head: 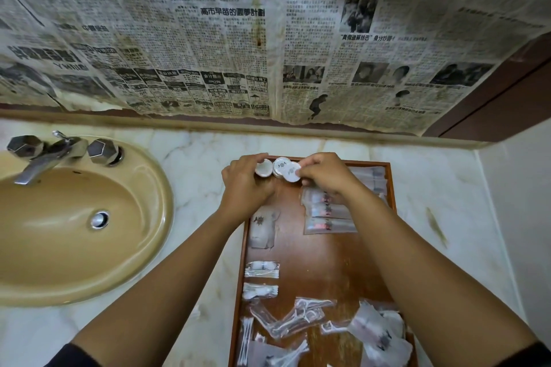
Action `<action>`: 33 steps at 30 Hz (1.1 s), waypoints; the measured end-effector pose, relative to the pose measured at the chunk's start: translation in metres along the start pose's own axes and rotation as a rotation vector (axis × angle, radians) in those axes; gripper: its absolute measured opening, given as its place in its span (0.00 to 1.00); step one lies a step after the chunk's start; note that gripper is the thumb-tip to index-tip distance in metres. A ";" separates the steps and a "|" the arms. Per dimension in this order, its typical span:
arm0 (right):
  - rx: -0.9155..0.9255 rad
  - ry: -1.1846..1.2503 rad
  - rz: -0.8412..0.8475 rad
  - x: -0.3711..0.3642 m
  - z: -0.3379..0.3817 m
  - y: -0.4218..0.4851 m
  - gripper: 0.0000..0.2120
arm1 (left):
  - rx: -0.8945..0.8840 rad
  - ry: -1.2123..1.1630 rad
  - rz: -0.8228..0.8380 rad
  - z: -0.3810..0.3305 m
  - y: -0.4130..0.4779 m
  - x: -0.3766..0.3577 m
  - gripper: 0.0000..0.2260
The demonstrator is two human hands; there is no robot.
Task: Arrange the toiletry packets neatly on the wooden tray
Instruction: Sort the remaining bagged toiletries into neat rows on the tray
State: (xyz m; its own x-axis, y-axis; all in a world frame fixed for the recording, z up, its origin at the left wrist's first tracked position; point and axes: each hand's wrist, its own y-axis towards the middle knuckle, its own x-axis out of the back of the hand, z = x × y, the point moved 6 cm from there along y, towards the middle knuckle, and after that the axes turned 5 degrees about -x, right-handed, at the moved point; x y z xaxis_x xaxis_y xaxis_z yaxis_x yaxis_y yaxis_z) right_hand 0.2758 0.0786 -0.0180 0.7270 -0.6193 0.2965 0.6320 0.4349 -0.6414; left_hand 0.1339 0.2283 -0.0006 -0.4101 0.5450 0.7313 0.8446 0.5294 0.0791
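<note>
Marble counter, beige sink, newspapered wall, wooden tray

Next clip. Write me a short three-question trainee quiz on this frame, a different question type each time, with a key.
1. True or false: the wooden tray sits on the counter to the right of the sink.
2. How many round white containers stand at the tray's far edge? A) one B) three C) five
3. Fill in: the left hand grips the leftmost container, while the right hand pinches the ______ container.

Key: 1 true; 2 B; 3 rightmost container.
</note>
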 end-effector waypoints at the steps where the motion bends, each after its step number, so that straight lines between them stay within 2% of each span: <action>1: -0.004 0.010 -0.052 0.002 0.001 0.001 0.02 | 0.043 0.029 0.005 0.004 0.002 0.002 0.22; 4: 0.033 0.023 -0.166 0.002 0.006 0.008 0.02 | 0.121 0.144 0.063 0.011 0.009 0.006 0.21; 6: 0.035 0.070 -0.206 -0.002 0.009 0.012 0.02 | 0.108 0.200 0.106 0.012 0.012 0.004 0.23; 10: -0.038 0.111 -0.187 -0.016 0.003 0.019 0.04 | 0.083 0.272 0.120 0.018 0.018 -0.004 0.18; 12: -0.064 0.042 -0.187 -0.020 -0.001 0.023 0.05 | 0.082 0.332 0.125 0.025 0.022 -0.010 0.16; 17: -0.106 -0.313 -0.234 -0.018 -0.004 0.022 0.11 | 0.060 0.344 0.131 0.033 0.028 -0.018 0.13; 20: 0.011 -0.373 -0.271 -0.013 0.002 0.022 0.12 | 0.043 0.359 0.143 0.036 0.031 -0.018 0.12; 23: 0.234 -0.403 -0.166 -0.024 0.011 0.022 0.27 | 0.020 0.360 0.141 0.036 0.033 -0.017 0.10; 25: 0.348 -0.475 -0.097 -0.035 0.015 0.022 0.31 | 0.011 0.372 0.133 0.035 0.035 -0.017 0.09; 30: 0.434 -0.570 -0.098 -0.044 0.022 0.023 0.22 | -0.024 0.417 0.147 0.037 0.038 -0.020 0.11; 33: 0.446 -0.597 -0.105 -0.044 0.024 0.024 0.22 | -0.034 0.408 0.172 0.037 0.040 -0.022 0.09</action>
State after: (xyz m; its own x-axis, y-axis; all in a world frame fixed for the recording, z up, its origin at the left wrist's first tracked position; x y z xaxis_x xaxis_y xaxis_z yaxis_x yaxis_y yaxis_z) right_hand 0.2653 0.1322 -0.0291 0.5983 -0.2674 0.7554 0.6628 0.6949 -0.2789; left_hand 0.1637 0.2611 -0.0384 -0.0992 0.3188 0.9426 0.9024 0.4280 -0.0498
